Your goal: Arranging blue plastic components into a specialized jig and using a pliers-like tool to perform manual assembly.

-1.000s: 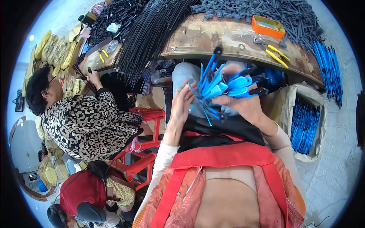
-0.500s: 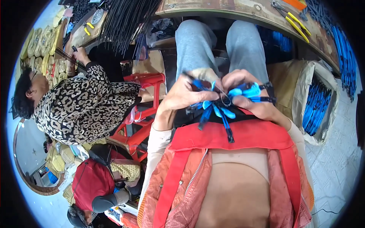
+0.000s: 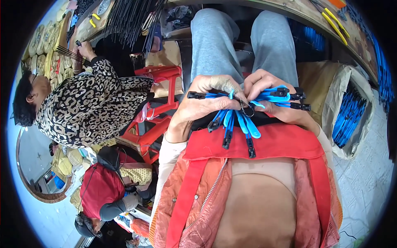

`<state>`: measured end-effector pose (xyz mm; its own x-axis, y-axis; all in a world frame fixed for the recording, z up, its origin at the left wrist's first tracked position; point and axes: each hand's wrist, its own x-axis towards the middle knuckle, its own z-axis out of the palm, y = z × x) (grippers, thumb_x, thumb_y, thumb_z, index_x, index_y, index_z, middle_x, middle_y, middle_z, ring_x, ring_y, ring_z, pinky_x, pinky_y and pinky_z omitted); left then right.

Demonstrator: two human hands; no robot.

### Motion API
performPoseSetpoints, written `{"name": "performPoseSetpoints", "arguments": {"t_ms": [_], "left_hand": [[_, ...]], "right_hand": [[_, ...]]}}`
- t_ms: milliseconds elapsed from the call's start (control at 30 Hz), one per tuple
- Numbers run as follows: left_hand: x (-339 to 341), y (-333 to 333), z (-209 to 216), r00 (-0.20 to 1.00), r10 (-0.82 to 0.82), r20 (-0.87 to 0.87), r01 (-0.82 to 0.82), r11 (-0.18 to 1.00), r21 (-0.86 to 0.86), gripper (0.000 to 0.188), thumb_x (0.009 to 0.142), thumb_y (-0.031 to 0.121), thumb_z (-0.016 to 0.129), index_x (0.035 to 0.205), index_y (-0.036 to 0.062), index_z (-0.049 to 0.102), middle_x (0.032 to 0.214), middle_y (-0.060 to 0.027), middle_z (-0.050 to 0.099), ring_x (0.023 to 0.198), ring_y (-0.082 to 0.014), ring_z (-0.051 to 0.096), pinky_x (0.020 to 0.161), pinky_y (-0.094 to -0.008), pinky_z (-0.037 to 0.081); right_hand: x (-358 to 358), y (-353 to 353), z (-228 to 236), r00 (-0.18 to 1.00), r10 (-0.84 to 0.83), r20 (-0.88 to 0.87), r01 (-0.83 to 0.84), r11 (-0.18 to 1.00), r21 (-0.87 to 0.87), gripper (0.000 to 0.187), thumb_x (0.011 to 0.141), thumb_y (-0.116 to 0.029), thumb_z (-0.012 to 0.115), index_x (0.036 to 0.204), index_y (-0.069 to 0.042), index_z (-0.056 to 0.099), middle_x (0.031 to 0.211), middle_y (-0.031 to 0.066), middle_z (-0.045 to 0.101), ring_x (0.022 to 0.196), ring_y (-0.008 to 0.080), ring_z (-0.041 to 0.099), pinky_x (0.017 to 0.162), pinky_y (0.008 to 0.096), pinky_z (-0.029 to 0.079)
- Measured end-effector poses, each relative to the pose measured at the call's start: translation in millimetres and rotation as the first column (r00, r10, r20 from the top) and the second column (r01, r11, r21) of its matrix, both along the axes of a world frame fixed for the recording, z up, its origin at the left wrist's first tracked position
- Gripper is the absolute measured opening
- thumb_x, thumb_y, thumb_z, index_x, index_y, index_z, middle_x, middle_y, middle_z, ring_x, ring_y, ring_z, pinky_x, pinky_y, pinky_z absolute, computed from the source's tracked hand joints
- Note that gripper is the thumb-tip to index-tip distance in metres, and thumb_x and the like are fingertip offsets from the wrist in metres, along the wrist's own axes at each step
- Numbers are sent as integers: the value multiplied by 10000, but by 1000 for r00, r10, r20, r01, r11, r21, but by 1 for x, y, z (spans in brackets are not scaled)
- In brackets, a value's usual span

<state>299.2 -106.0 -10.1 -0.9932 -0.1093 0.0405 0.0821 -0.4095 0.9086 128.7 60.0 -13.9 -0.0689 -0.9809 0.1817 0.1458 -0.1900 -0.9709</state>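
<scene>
Since half a second ago your hands have drawn closer over your lap, well short of the worktop's near edge. Your left hand (image 3: 206, 101) curls closed around the bundle of blue plastic strips (image 3: 240, 120) with black tips, and your right hand (image 3: 269, 95) pinches the strips' other ends. The strips are flat and glossy, fanning downward from a thin wire ring (image 3: 247, 110).

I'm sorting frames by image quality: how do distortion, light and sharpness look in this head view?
Head view: strong fisheye, the workbench edge bows and a black rim rings the picture; light is even daylight, without harsh glare; left hand, right hand and blue strips are sharp.
</scene>
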Motion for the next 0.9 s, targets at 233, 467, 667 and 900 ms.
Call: {"name": "performPoseSetpoints", "arguments": {"t_ms": [233,467,667,900], "left_hand": [[2,1,1,952,-74,297,52,996,79,186,857,98,702,932,-72,687,930,-159,698,866,-200,676,796,-302,532],[-6,1,-6,988,-37,153,30,998,47,77,830,5,695,887,-47,692,876,-126,700,844,-182,672,771,-290,527],[-12,3,-3,970,-21,242,-10,992,126,106,838,38,721,894,-42,680,857,-117,692,804,-173,673,727,-278,536],[-11,-3,-3,980,-34,198,13,994,106,133,854,66,721,910,-39,663,843,-122,695,790,-171,670,726,-278,533]], "right_hand": [[9,3,-9,977,-163,137,151,984,90,232,865,-145,735,1034,-32,623,1025,62,576,955,130,561,841,271,437],[-12,0,-8,975,-154,-162,153,988,-14,234,876,-141,695,1030,-12,576,1023,122,562,943,199,537,847,331,413],[-20,-7,-3,992,95,89,-103,991,85,244,854,-101,735,1030,-5,595,1010,66,595,959,146,573,859,293,448],[-15,-11,-5,993,100,56,-103,993,56,254,839,-129,747,1011,-13,602,982,59,607,942,153,578,839,301,451]]}}
